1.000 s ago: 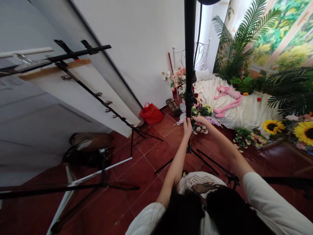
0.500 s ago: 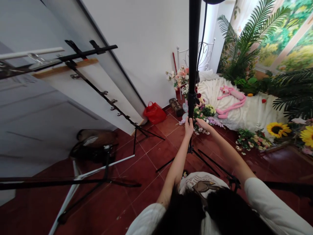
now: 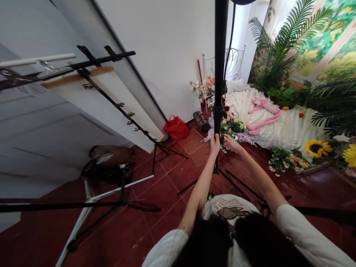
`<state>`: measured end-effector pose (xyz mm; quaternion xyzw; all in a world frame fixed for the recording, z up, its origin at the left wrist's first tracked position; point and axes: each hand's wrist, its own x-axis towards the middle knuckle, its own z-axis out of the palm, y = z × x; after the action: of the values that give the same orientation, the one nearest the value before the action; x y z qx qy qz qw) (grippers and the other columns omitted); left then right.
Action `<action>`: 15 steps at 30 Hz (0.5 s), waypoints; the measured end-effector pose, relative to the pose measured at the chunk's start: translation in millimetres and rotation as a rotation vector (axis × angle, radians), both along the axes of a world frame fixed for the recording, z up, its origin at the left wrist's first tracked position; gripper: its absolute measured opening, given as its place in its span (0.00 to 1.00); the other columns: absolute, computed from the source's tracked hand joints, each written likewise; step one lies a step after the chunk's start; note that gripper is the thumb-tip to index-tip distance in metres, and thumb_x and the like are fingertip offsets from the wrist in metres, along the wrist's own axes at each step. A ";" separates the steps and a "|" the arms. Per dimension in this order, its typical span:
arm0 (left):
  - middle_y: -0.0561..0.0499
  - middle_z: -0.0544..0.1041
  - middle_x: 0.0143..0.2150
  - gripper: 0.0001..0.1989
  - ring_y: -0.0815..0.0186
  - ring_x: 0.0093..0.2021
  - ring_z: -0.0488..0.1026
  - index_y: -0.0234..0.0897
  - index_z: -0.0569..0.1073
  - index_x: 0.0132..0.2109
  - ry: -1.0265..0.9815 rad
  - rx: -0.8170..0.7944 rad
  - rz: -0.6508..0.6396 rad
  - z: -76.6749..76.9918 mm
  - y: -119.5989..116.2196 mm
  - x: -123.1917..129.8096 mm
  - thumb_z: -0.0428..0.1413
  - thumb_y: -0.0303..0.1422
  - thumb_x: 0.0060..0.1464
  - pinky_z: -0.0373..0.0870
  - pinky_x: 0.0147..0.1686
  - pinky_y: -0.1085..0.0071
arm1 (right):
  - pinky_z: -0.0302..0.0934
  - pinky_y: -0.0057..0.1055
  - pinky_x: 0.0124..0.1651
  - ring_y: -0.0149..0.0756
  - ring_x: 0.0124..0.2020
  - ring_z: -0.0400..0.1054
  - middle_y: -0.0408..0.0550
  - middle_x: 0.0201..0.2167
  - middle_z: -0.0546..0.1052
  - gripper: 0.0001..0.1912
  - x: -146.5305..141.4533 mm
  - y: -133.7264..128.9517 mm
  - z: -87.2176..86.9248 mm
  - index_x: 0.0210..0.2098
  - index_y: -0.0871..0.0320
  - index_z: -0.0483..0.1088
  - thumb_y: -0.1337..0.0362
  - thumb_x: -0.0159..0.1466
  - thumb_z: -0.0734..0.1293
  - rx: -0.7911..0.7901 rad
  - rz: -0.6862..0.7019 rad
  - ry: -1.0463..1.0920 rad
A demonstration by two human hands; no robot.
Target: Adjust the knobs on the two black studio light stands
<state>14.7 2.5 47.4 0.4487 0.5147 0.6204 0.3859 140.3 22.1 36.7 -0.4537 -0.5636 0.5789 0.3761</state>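
Note:
A black light stand [image 3: 221, 55] rises upright in front of me, its dark legs spread on the floor. My left hand [image 3: 215, 144] is wrapped round its pole, below a black collar [image 3: 219, 111]. Just right of the pole, my right hand [image 3: 231, 144] has bent fingers at a small dark part on the stand's side; the grip itself is too small to make out. A black cable [image 3: 230, 48] hangs beside the upper pole.
Left stand a clip-lined backdrop frame [image 3: 111, 100], white and black stand legs [image 3: 83, 215] and a red bag [image 3: 177, 128]. Behind the pole are flowers [image 3: 207, 87] and a cream-covered bed [image 3: 292, 128] with a pink plush toy [image 3: 268, 109]. Sunflowers [image 3: 317, 148] are at the right.
My right hand's fingers have shifted and turned a little beside the pole. My left hand keeps its place on the pole. The view has moved slightly.

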 end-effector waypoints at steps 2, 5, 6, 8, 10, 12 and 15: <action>0.45 0.75 0.40 0.30 0.63 0.41 0.74 0.37 0.70 0.43 -0.002 0.009 -0.010 -1.2 0.8 0.0 0.42 0.60 0.58 0.71 0.47 0.67 | 0.57 0.23 0.30 0.25 0.21 0.56 0.33 0.25 0.61 0.22 3.5 -0.8 1.5 0.54 0.54 0.62 0.52 0.63 0.63 -0.063 0.017 0.126; 0.45 0.75 0.40 0.30 0.63 0.41 0.73 0.37 0.70 0.43 -0.003 0.014 -0.014 -4.2 2.3 0.1 0.42 0.60 0.58 0.71 0.47 0.67 | 0.57 0.23 0.30 0.25 0.21 0.55 0.32 0.24 0.61 0.24 9.0 1.0 2.8 0.54 0.54 0.63 0.55 0.60 0.66 -0.118 0.041 0.181; 0.45 0.75 0.40 0.30 0.63 0.42 0.73 0.37 0.70 0.42 -0.002 0.013 -0.009 -5.2 2.7 0.0 0.42 0.60 0.58 0.70 0.48 0.67 | 0.57 0.23 0.30 0.24 0.21 0.55 0.32 0.23 0.61 0.24 10.4 2.0 2.5 0.53 0.55 0.64 0.56 0.59 0.67 -0.127 0.053 0.191; 0.45 0.75 0.40 0.30 0.63 0.44 0.73 0.37 0.70 0.42 0.007 0.013 0.005 -6.9 3.3 -0.2 0.43 0.59 0.58 0.70 0.49 0.67 | 0.57 0.23 0.31 0.25 0.22 0.55 0.32 0.22 0.61 0.23 11.4 3.8 0.3 0.51 0.55 0.65 0.58 0.57 0.67 -0.118 0.062 0.204; 0.45 0.75 0.40 0.30 0.62 0.43 0.73 0.37 0.71 0.42 0.021 0.014 0.009 -8.0 3.6 -0.7 0.43 0.59 0.58 0.70 0.49 0.66 | 0.57 0.23 0.31 0.25 0.22 0.56 0.32 0.22 0.61 0.19 9.6 5.4 -3.1 0.46 0.56 0.67 0.59 0.56 0.67 -0.070 0.016 0.189; 0.45 0.75 0.39 0.30 0.62 0.42 0.74 0.37 0.71 0.42 0.025 0.011 -0.003 -8.9 3.6 -1.1 0.43 0.60 0.58 0.71 0.47 0.65 | 0.58 0.23 0.33 0.25 0.24 0.57 0.33 0.22 0.62 0.13 5.9 6.9 -6.3 0.38 0.56 0.67 0.60 0.54 0.66 -0.006 -0.066 0.123; 0.45 0.75 0.37 0.31 0.62 0.39 0.74 0.37 0.71 0.40 0.011 0.000 -0.010 -10.2 3.4 -1.6 0.43 0.61 0.56 0.72 0.45 0.65 | 0.58 0.24 0.34 0.27 0.26 0.60 0.37 0.25 0.66 0.06 2.0 9.6 -7.7 0.28 0.57 0.65 0.61 0.53 0.64 0.087 -0.159 -0.026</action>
<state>13.2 5.9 37.2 0.4545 0.5147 0.6160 0.3861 142.3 31.8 29.0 -0.4878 -0.5552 0.5160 0.4331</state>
